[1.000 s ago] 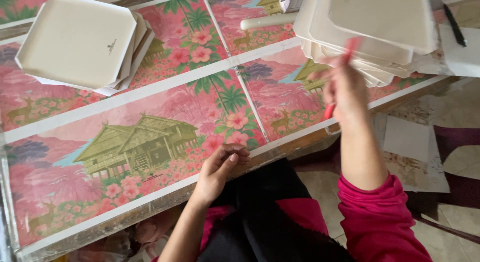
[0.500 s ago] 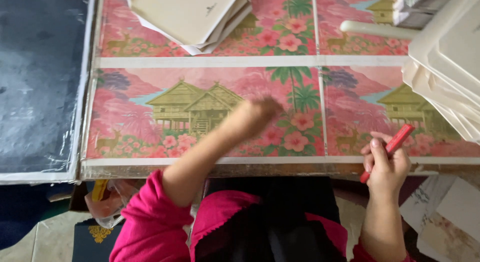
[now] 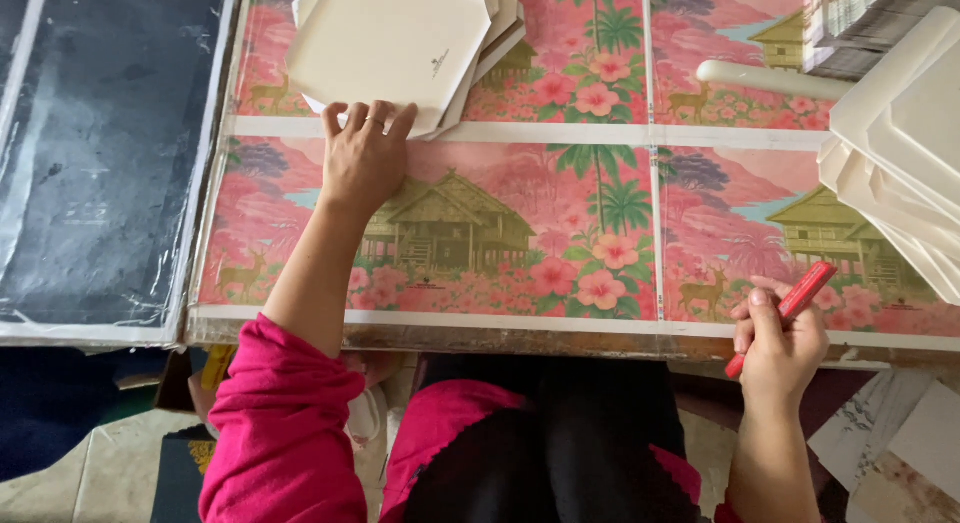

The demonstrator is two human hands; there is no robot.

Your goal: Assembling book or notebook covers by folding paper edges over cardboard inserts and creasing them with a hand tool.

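Observation:
My left hand (image 3: 365, 161) lies flat on the table with its fingertips touching the near edge of a stack of cream octagonal cardboard pieces (image 3: 395, 43) at the upper middle. My right hand (image 3: 780, 338) hovers at the table's near edge on the right, closed around a red marker-like stick (image 3: 790, 301) that points up and to the right. Both arms wear pink sleeves. The table (image 3: 560, 223) is covered with pink printed sheets showing houses, palms, flowers and deer.
A taller stack of cream cardboard shapes (image 3: 905, 153) fills the right side. A cream rod (image 3: 770, 80) lies near it. A dark plastic-covered sheet (image 3: 100, 153) lies at the left. Loose papers (image 3: 900, 453) lie on the floor at the lower right.
My left hand has reached forward from the middle of the table to the edge of the octagonal stack. The view has shifted left. My right hand still holds the red stick.

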